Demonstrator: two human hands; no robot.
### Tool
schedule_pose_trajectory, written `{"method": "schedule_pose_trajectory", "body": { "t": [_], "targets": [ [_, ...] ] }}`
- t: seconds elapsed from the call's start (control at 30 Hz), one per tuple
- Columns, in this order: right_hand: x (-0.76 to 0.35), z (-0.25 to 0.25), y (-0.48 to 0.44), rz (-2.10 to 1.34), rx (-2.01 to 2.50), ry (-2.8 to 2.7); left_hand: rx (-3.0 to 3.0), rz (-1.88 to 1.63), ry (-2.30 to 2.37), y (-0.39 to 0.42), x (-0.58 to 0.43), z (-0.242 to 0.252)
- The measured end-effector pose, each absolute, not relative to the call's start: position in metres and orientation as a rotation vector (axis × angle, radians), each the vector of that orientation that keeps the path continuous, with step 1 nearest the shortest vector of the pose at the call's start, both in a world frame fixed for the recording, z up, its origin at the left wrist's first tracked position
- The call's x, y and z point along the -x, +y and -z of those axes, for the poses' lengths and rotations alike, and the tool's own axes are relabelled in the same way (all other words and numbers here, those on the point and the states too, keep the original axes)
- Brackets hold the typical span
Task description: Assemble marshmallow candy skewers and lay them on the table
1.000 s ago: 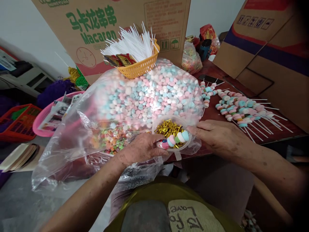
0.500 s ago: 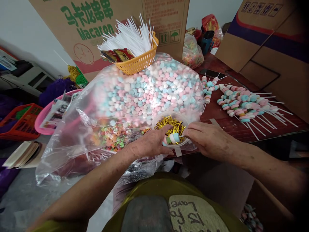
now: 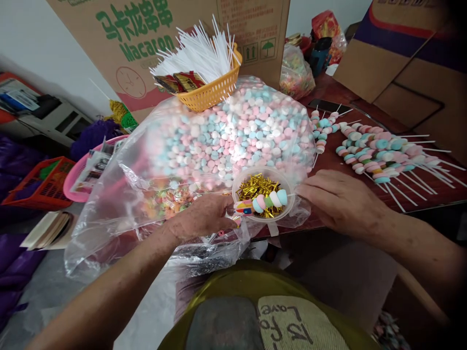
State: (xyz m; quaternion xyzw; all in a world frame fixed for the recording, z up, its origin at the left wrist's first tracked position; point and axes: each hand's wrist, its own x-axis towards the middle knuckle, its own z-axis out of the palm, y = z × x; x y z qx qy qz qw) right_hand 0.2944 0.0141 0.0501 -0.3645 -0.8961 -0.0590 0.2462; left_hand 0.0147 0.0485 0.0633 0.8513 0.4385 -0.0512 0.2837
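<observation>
My left hand [image 3: 202, 218] is closed on one end of a candy skewer [image 3: 264, 201] strung with pink, green, white and blue pieces. The skewer lies across a small clear tub [image 3: 288, 206] of gold twist ties [image 3: 257, 185]. My right hand [image 3: 341, 201] pinches the stick's other end at the tub's right rim. Behind the tub bulges a big clear bag of pastel candies [image 3: 233, 136]. Under my left hand lies a second bag of small multicoloured candies [image 3: 164, 201].
Finished skewers [image 3: 375, 153] lie in a row on the red table [image 3: 328, 167] to the right. An orange basket [image 3: 209, 92] of white sticks sits on the big bag. Cardboard boxes [image 3: 412, 68] stand behind and right. A pink basin [image 3: 78, 177] is on the left.
The skewer was drawn in toward my left hand half a second ago; now it is stretched out again over the tub, with my hands further apart.
</observation>
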Motion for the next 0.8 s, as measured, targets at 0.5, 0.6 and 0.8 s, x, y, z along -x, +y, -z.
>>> {"method": "schedule_pose_trajectory", "body": {
  "t": [0.5,0.6,0.8],
  "targets": [
    [-0.282,-0.036,-0.002,0.276,0.958,-2.388,-2.13,-0.01,1.008,0.051,-0.02,-0.052],
    [-0.273,-0.042,-0.004,0.08,1.139,-2.334,-2.523,0.051,1.265,0.048,-0.028,-0.049],
    [-0.275,-0.048,-0.001,-0.249,1.121,-2.317,-2.9,0.047,1.395,0.046,-0.031,-0.044]
  ]
}}
